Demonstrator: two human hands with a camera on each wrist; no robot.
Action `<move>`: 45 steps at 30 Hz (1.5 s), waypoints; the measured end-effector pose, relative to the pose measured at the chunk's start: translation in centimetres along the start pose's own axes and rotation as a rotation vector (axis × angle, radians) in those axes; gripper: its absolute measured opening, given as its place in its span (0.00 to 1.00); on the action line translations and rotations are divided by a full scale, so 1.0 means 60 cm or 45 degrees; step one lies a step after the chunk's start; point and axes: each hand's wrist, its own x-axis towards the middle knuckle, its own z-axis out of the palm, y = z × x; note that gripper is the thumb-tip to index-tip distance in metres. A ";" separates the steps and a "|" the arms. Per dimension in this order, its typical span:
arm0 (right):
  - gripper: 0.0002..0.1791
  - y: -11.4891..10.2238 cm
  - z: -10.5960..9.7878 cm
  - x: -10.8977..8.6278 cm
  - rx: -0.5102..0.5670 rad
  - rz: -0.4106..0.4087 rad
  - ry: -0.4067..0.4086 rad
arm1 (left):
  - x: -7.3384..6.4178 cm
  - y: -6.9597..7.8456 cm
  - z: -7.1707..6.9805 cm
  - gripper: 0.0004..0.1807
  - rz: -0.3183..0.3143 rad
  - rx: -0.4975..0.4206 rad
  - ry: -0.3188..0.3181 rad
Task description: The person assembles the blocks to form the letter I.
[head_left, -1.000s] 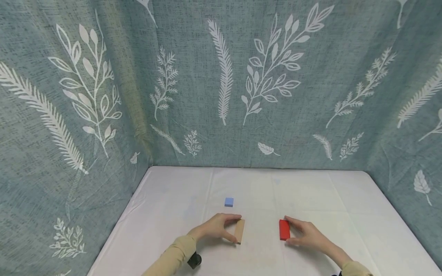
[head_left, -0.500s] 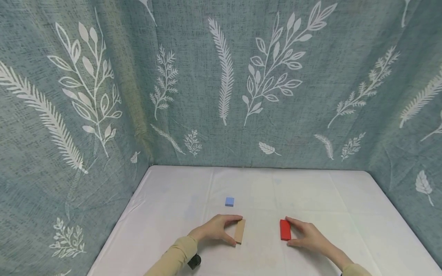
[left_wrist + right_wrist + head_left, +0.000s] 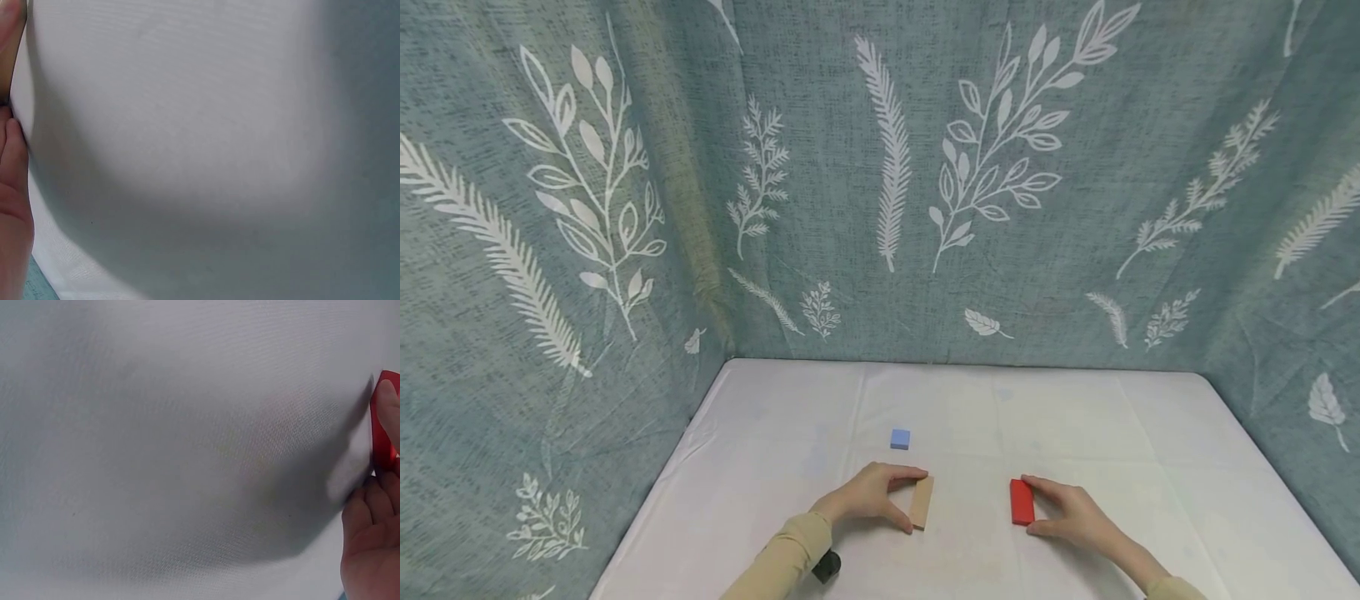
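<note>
My left hand (image 3: pixel 868 492) pinches a flat, plain wooden block (image 3: pixel 922 503) by its two short ends, thumb at the near end and fingers at the far end. To the right, my right hand (image 3: pixel 1075 514) grips a red rectangular block (image 3: pixel 1022 502) in the same way. Both blocks stand lengthwise away from me, with a stretch of white cloth between them. In the left wrist view only a sliver of the wooden block (image 3: pixel 9 59) shows at the left edge. The right wrist view catches the red block (image 3: pixel 379 428) between thumb and fingers at its right edge.
A small blue square block (image 3: pixel 900 439) lies beyond the wooden one, slightly left of it. White cloth covers the table (image 3: pixel 1075 425). A patterned green-grey curtain (image 3: pixel 850 325) closes off the back and both sides. A black device (image 3: pixel 827 567) sits at the left wrist.
The head view drifts slightly, shifting the scene a little to the right. Both hands keep hold of their blocks in almost the same places.
</note>
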 end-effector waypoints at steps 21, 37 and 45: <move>0.40 0.004 -0.001 0.005 0.052 -0.019 -0.035 | -0.003 0.001 0.001 0.40 -0.024 -0.059 0.005; 0.40 -0.010 -0.015 0.019 0.189 -0.046 -0.031 | -0.002 -0.004 0.003 0.40 -0.044 -0.061 0.020; 0.40 -0.017 -0.025 0.028 0.204 -0.098 -0.005 | -0.001 -0.003 0.004 0.40 -0.069 -0.048 0.018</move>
